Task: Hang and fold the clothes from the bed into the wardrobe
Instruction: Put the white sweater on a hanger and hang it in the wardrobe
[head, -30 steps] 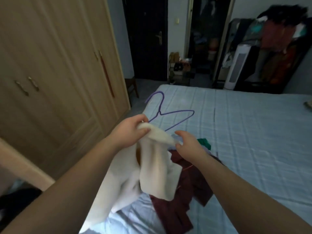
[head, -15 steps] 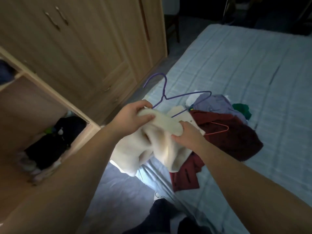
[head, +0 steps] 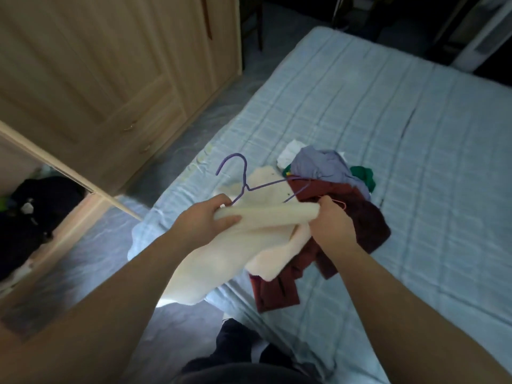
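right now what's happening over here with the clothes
A person at the bed grips a cream garment with both hands, stretched between the left hand and right hand. The left hand also seems to hold a purple hanger, which the garment does not look threaded onto yet. A maroon garment, lavender garment and green garment lie piled on the bed. The wardrobe stands to the left.

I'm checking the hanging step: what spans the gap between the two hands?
In the head view, a rolled edge of the cream garment stretches from the left hand to the right hand; the purple hanger rises beyond it.
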### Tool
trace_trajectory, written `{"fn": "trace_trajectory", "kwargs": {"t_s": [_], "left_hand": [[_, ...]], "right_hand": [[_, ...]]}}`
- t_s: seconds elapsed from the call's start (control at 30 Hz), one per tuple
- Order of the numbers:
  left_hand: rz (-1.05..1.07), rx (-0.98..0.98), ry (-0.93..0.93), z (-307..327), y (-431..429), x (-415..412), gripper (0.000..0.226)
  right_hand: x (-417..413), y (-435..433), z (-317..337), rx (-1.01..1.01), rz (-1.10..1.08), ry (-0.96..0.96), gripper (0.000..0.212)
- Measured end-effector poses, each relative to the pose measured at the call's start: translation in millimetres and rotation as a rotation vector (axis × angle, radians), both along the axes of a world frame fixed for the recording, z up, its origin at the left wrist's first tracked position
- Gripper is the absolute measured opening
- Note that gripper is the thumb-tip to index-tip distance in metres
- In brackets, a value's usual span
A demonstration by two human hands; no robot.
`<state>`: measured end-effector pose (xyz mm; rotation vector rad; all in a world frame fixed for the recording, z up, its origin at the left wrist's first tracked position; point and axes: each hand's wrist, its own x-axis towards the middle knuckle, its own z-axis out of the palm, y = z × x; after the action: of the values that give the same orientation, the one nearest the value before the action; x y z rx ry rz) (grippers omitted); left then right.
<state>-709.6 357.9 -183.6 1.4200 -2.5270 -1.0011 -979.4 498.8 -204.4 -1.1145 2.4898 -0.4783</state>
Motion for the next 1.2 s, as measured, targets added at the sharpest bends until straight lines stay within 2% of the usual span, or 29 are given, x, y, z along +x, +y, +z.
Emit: {"fn": "trace_trajectory", "kwargs": {"t_s": [0.2,0.33,0.43,0.53,0.6,0.67,0.8,0.97,1.07,1.2], "left_hand": [[-0.166,0.026,-0.079,4.9,-9.8,2.5,0.047],[-0.324,0.143,-0.038,27.4,-26.0,9.1,0.028],[-0.498,0.176,-0.066,49.2,-43.5,12.6,0.020],[-0.616,0.188,-0.083,70.2,-62.0,16.6,0.015],[-0.635,0.143,-0.069,78.0,-73.8,18.3,0.023],[-0.612,0.043,-0.061,79.1,-82.3,19.3,0.031],[-0.519,-0.274,-0.049,70.6,-87.8,24.3,0.044],[-0.530,-0.444,0.036,66.4,-92.4,31.0,0.050],[-0.484,-0.467,0.146,70.9,-94.0,32.0,0.042],[-0.438,-0.523,0.234,77.8,-96.3,34.0,0.030]], "right_hand": [[0.0,2.2,4.0,-0.093,-0.181,-0.022,0.007],[5.7,-3.6,7.5,-0.197,-0.226,-0.046,0.010],[15.3,-7.4,12.4,-0.346,-0.214,-0.200,0.027],[22.0,-13.7,24.9,-0.338,-0.070,-0.228,0.046],[28.4,-18.7,39.3,-0.369,0.068,-0.323,0.045],[33.2,-23.7,52.8,-0.326,0.184,-0.340,0.051],[43.6,-31.9,65.2,-0.244,0.203,-0.307,0.046],[70.9,-43.9,82.8,-0.279,0.225,-0.352,0.040],[81.9,-53.7,98.1,-0.324,0.266,-0.317,0.035],[79.0,-57.7,126.4,-0.515,0.243,-0.336,0.047]]}}
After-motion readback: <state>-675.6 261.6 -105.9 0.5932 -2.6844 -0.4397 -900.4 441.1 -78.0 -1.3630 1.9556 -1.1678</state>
